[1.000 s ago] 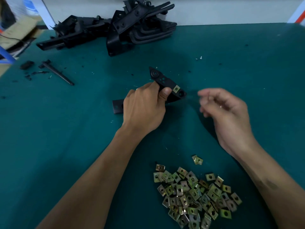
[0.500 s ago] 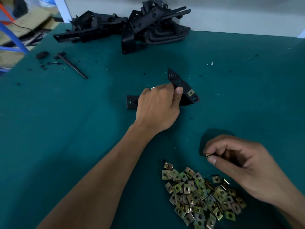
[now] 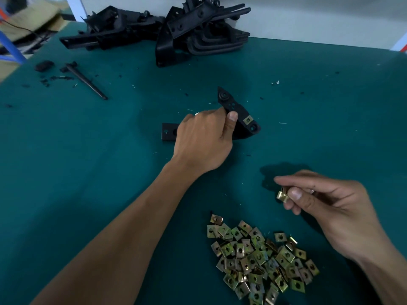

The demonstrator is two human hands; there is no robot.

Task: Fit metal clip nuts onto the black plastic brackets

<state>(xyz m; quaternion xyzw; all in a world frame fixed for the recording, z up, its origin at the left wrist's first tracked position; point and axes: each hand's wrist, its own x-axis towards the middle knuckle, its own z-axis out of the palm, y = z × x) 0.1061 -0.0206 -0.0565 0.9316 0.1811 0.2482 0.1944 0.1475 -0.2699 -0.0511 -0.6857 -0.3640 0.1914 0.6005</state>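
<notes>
- Two hands share the job: the left hand (image 3: 203, 139) grips the black bracket (image 3: 239, 116) near the middle of the desk (image 3: 88, 172), fingers curled over its top edge and thumb pressed on its face, probably to keep it from sliding when a nut is pushed on.
- One clip nut (image 3: 247, 119) already sits on the bracket's right end, just beside the thumb; the bracket's left end pokes out from under the hand.
- The right hand (image 3: 326, 205) hovers above the desk toward the near right, pinching a single brass-coloured clip nut (image 3: 283, 194) between thumb and fingers. Its open side seems turned toward the bracket, though that is hard to tell.
- Loose clip nuts (image 3: 259, 258) lie heaped near the desk's front edge, just below the right hand, likely so that each pick is a short reach.
- More black brackets (image 3: 176, 34) are stacked along the back edge, out of the working area.
- A thin black rod (image 3: 87, 81) and scraps lie by the back left corner.
</notes>
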